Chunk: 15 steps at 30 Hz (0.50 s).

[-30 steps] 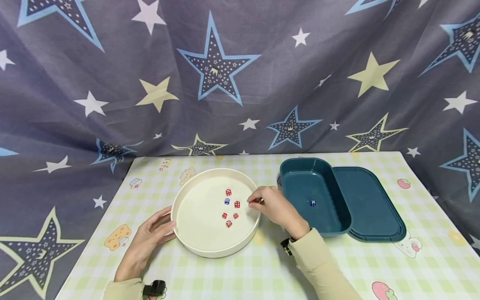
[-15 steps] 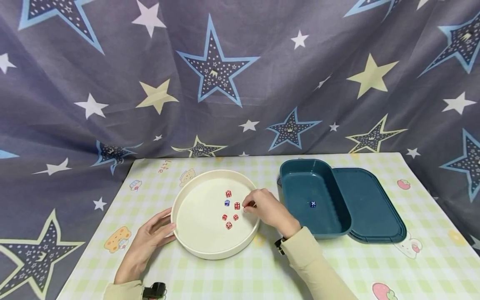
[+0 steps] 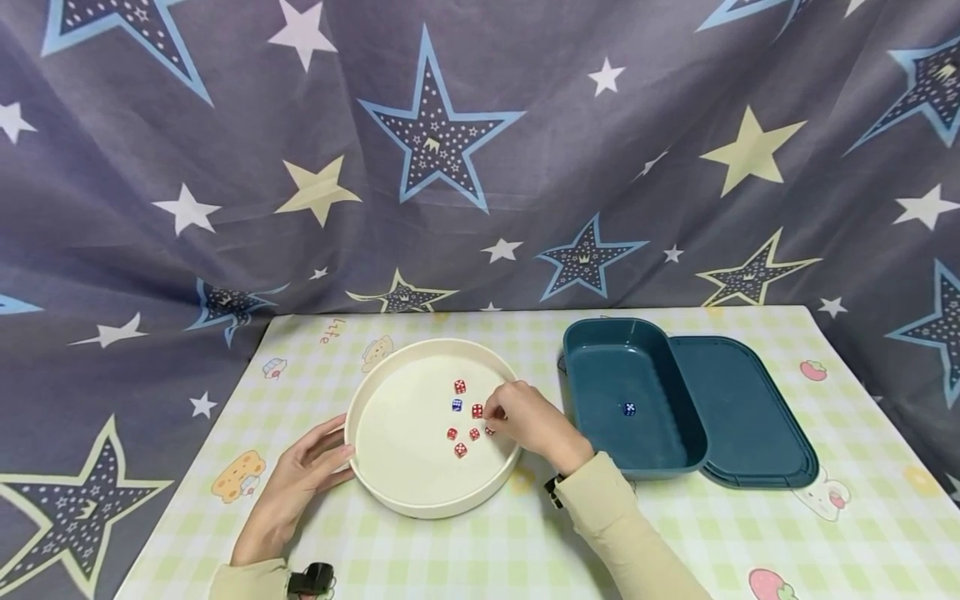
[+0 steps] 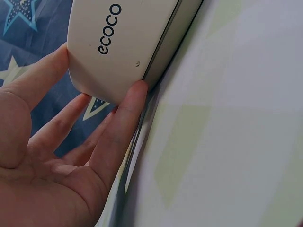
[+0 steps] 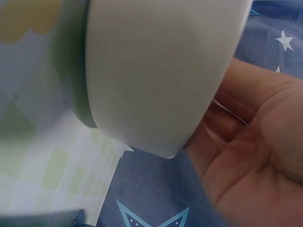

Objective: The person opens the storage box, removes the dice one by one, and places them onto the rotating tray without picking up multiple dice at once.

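The cream round tray stands on the table, with several red dice and one blue die inside. My left hand lies against the tray's left outer side; in the left wrist view its fingers stretch out to touch the wall under the "ecoco" lettering. My right hand reaches over the right rim with bent fingers. Partly covered by its fingertips is one red die; I cannot tell whether they still pinch it. In the right wrist view the tray wall hides those fingertips.
Right of the tray, a dark teal rectangular box holds one blue die. Its matching lid lies beside it on the right. A checked cloth covers the table, and a starry curtain hangs behind.
My right hand has moved left and down from the tray's right rim, carrying a red die inward; a red die now shows under its fingertips. My left hand has stayed at the tray.
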Each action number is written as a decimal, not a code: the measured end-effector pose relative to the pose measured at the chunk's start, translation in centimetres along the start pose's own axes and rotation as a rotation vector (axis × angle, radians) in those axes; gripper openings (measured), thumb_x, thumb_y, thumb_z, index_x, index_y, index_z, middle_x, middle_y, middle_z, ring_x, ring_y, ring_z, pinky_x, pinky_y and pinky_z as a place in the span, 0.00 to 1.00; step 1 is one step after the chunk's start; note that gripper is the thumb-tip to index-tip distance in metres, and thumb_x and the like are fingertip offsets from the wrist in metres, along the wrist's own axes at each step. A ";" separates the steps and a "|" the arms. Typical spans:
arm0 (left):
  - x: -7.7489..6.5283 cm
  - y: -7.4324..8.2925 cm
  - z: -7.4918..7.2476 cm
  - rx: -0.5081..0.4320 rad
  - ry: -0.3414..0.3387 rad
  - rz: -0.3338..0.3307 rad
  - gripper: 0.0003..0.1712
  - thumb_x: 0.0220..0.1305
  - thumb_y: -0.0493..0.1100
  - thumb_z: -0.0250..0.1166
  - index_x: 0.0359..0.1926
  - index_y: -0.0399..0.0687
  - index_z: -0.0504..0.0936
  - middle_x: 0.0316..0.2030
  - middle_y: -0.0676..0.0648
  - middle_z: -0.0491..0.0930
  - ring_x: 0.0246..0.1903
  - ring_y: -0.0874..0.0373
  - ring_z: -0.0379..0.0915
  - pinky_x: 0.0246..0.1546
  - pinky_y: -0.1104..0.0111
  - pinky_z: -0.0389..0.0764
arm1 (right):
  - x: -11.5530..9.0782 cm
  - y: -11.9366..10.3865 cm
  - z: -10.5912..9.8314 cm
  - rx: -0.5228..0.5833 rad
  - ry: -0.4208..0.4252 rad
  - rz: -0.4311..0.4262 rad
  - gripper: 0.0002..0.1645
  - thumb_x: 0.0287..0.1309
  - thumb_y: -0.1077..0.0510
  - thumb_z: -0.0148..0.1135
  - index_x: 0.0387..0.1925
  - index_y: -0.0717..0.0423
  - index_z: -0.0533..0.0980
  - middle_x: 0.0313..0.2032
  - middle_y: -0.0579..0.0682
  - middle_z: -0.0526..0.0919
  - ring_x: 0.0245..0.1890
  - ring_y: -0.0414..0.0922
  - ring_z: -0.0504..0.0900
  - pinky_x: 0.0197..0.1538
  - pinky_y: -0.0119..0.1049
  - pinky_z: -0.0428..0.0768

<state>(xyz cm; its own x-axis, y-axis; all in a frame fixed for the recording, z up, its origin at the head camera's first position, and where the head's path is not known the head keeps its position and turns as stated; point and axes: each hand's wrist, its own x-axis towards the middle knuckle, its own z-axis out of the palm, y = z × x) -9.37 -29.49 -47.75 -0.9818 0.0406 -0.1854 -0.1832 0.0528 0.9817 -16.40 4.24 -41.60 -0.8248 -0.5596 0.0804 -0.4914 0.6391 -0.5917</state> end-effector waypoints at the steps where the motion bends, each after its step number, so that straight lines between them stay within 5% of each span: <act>1: 0.0 0.0 0.0 -0.001 0.000 0.001 0.37 0.69 0.42 0.65 0.74 0.44 0.61 0.66 0.39 0.66 0.52 0.62 0.80 0.53 0.63 0.85 | 0.0 0.0 0.0 -0.001 0.002 0.002 0.06 0.57 0.70 0.67 0.30 0.61 0.87 0.31 0.49 0.87 0.32 0.41 0.80 0.38 0.33 0.82; 15: -0.1 0.1 0.2 0.002 0.006 -0.006 0.37 0.68 0.43 0.65 0.74 0.45 0.61 0.66 0.38 0.66 0.52 0.62 0.80 0.53 0.63 0.85 | -0.5 0.2 -0.7 0.041 0.001 -0.006 0.05 0.59 0.68 0.66 0.35 0.61 0.86 0.36 0.51 0.88 0.36 0.42 0.83 0.42 0.33 0.85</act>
<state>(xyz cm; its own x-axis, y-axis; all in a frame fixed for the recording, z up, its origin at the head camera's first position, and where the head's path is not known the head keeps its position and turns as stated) -9.31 -29.33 -47.60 -0.9809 0.0346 -0.1915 -0.1894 0.0555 0.9803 -16.30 5.00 -41.21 -0.8223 -0.5627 0.0853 -0.4846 0.6135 -0.6235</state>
